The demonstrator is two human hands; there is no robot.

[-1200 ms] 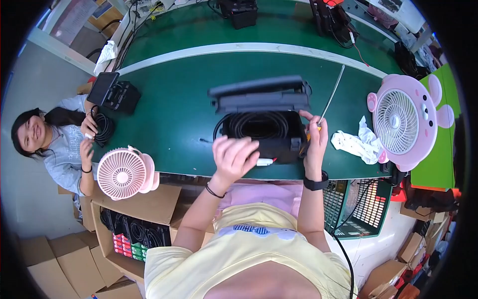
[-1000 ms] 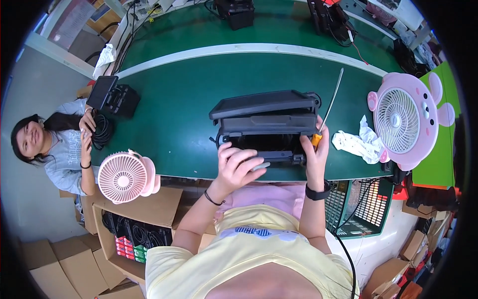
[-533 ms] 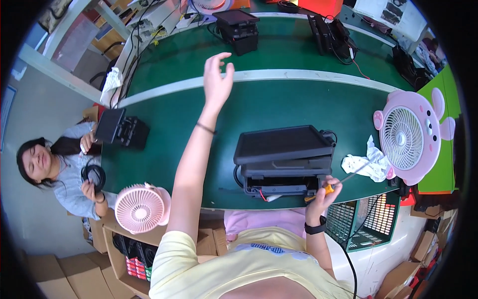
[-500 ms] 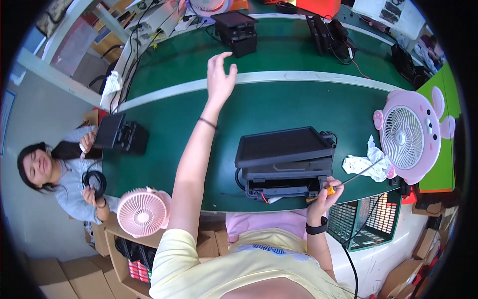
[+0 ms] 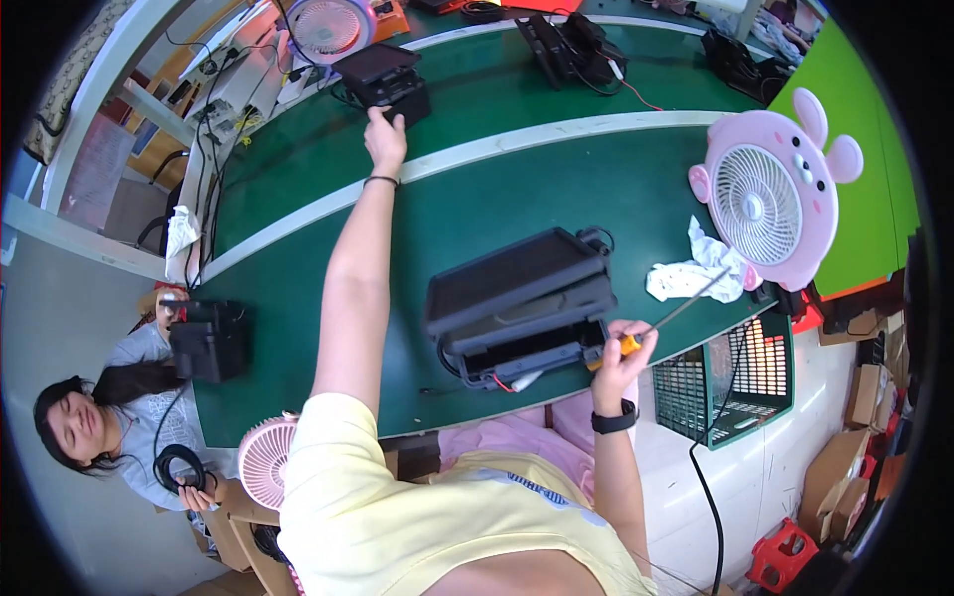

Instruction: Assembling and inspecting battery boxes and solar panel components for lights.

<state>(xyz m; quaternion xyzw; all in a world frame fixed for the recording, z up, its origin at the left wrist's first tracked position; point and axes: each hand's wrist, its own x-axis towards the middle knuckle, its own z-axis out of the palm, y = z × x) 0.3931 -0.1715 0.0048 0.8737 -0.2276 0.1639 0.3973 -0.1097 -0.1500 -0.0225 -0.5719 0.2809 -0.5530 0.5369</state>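
My left arm stretches far across the green table, and my left hand (image 5: 386, 144) has its fingers and thumb against the near side of a black box-shaped device (image 5: 402, 94) with a tilted flat panel. That device stands beyond the white strip. In my right hand (image 5: 621, 366) is a screwdriver (image 5: 630, 344) with a yellow handle, its long shaft pointing away to the right. Beside that hand lies an opened black case (image 5: 522, 288) with a flat panel on top. Its near compartment is exposed, and a red wire and a white connector (image 5: 525, 381) hang at the front.
A pink rabbit-shaped fan (image 5: 757, 199) stands at right by crumpled white paper (image 5: 696, 275). Below it sits a green crate (image 5: 730, 382). Another person at left holds a black cable coil (image 5: 179, 467) beside a black device (image 5: 211, 341). A pink fan (image 5: 266, 462) is near my left sleeve.
My left hand has reached forward to the far black device and now touches it. The view has shifted and turned. The person at left has tilted their black device.
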